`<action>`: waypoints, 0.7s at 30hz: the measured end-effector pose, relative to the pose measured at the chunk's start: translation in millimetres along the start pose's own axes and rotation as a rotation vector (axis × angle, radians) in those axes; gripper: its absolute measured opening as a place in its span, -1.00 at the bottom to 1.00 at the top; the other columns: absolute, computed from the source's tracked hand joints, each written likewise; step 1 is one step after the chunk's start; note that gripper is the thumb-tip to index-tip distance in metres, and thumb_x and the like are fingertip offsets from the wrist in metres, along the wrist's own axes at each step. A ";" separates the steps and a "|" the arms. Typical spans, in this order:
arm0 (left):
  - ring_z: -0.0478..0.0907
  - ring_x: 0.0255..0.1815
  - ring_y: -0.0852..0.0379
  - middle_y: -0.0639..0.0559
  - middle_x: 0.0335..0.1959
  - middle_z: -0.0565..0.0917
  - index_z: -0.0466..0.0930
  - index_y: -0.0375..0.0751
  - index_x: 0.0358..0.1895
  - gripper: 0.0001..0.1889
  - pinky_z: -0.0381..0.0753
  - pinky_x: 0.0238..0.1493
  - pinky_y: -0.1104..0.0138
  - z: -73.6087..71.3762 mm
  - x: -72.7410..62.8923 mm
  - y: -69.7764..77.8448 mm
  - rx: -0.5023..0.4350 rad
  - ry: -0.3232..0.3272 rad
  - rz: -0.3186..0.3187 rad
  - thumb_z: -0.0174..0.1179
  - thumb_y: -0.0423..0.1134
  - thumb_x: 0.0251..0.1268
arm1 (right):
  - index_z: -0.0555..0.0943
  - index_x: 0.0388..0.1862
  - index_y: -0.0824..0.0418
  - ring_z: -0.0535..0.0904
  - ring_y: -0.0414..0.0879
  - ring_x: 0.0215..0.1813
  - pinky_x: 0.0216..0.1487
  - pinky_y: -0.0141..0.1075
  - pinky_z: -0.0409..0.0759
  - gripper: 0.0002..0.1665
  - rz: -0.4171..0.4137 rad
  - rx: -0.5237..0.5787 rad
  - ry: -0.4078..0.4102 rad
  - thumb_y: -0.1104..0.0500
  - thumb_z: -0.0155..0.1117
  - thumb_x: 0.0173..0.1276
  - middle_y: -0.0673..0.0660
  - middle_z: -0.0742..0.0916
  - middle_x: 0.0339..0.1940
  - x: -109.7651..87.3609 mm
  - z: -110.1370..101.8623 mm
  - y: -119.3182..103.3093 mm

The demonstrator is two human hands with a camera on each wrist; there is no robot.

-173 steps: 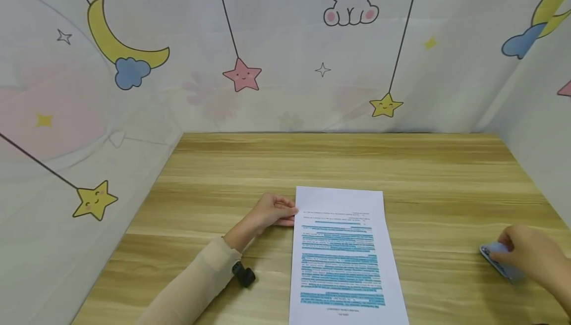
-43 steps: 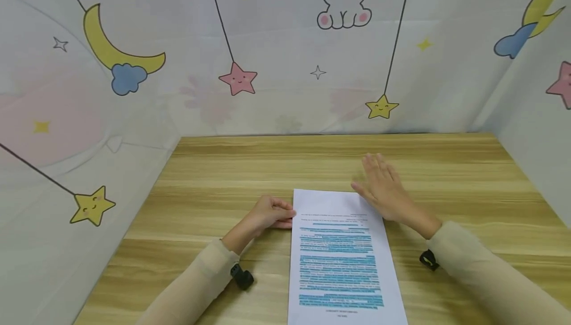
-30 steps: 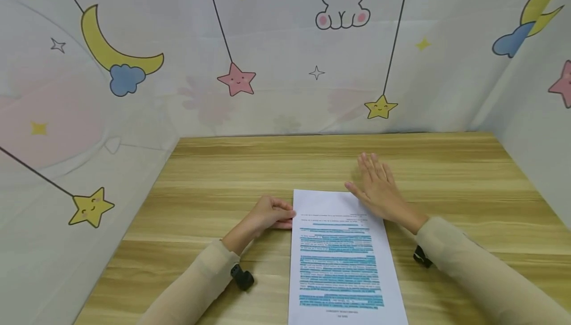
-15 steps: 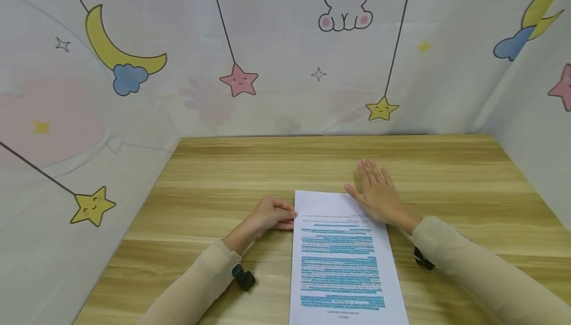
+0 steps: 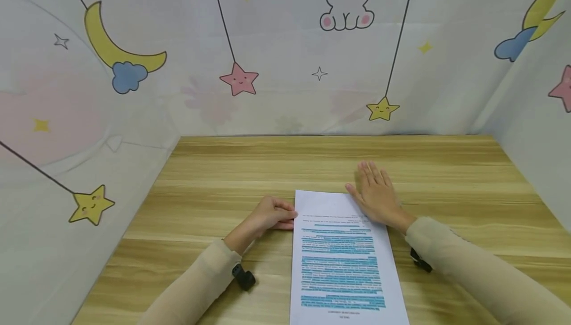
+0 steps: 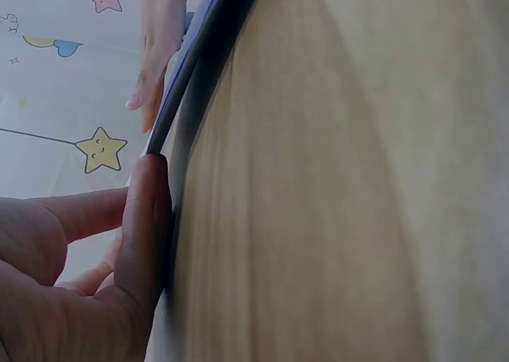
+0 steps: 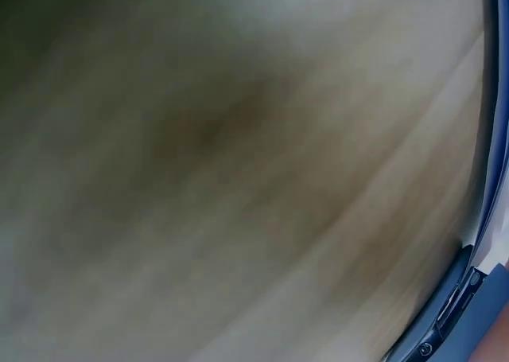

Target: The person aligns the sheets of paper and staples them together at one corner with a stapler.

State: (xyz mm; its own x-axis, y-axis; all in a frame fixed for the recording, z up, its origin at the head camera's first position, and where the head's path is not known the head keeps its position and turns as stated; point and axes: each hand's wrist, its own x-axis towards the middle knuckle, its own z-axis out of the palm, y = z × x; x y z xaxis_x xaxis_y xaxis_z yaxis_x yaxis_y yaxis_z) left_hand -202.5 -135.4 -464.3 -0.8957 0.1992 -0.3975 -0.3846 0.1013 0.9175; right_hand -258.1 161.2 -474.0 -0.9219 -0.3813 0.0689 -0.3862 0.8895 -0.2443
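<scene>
A printed paper stack [image 5: 334, 255], its text highlighted in blue, lies on the wooden table. My left hand [image 5: 269, 214] pinches its left edge; in the left wrist view, fingers [image 6: 143, 219] meet the raised paper edge. Over the upper right corner, my right hand [image 5: 378, 197] presses with palm down and fingers straight. Beneath it, the right wrist view shows part of a blue stapler [image 7: 453, 314] at the paper's edge. From the head view the stapler is hidden under that hand.
The wooden table [image 5: 223, 166] reaches back to a white cloth backdrop [image 5: 285, 37] printed with stars, moons and a rabbit. More cloth hangs at both sides. A black wrist camera [image 5: 243, 276] sits under the left cuff.
Earlier my right hand held the stapler at the far right; now it presses it at the paper's upper right corner, slightly lower than a second ago. My left hand has kept its place.
</scene>
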 end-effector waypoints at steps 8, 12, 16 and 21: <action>0.68 -0.47 0.14 -0.16 -0.43 0.68 0.58 -0.61 -0.11 -0.86 0.77 -0.28 0.29 -0.6 0.2 1.1 -0.013 -0.004 -0.018 0.22 -0.56 0.32 | -0.03 0.57 0.46 -0.18 0.28 0.60 0.56 0.18 -0.25 -0.08 0.013 -0.012 -0.006 -0.27 -0.34 0.63 0.41 0.07 0.58 1.6 4.0 -1.0; 0.69 -0.47 0.12 -0.17 -0.43 0.68 0.58 -0.61 -0.12 -0.86 0.77 -0.28 0.29 -0.5 0.8 3.4 -0.017 -0.014 -0.013 0.23 -0.56 0.32 | -0.04 0.56 0.48 -0.18 0.30 0.60 0.57 0.17 -0.23 -0.07 0.017 -0.012 -0.015 -0.27 -0.38 0.63 0.42 0.06 0.58 2.6 2.4 -0.5; 0.71 -0.46 0.09 -0.20 -0.41 0.70 0.58 -0.61 -0.13 -0.86 0.77 -0.30 0.29 -0.6 1.0 3.2 -0.017 -0.015 -0.020 0.23 -0.57 0.31 | -0.07 0.56 0.49 -0.19 0.30 0.59 0.58 0.14 -0.23 -0.05 0.022 -0.004 -0.034 -0.29 -0.44 0.63 0.42 0.05 0.58 2.1 1.4 -0.6; 0.71 -0.46 0.08 -0.19 -0.42 0.70 0.58 -0.62 -0.13 -0.86 0.77 -0.31 0.29 -0.5 1.6 2.3 -0.017 -0.022 -0.019 0.22 -0.59 0.30 | -0.07 0.56 0.48 -0.18 0.31 0.59 0.57 0.15 -0.20 -0.06 0.015 -0.010 -0.042 -0.29 -0.47 0.63 0.42 0.06 0.58 1.5 3.5 0.0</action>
State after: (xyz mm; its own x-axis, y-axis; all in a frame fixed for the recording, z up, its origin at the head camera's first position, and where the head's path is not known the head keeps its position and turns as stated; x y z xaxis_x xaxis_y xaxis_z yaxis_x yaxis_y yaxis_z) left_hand -204.9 -135.3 -462.9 -0.8830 0.2193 -0.4150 -0.4055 0.0888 0.9098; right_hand -259.3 159.7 -477.3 -0.9256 -0.3777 0.0247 -0.3726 0.8976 -0.2357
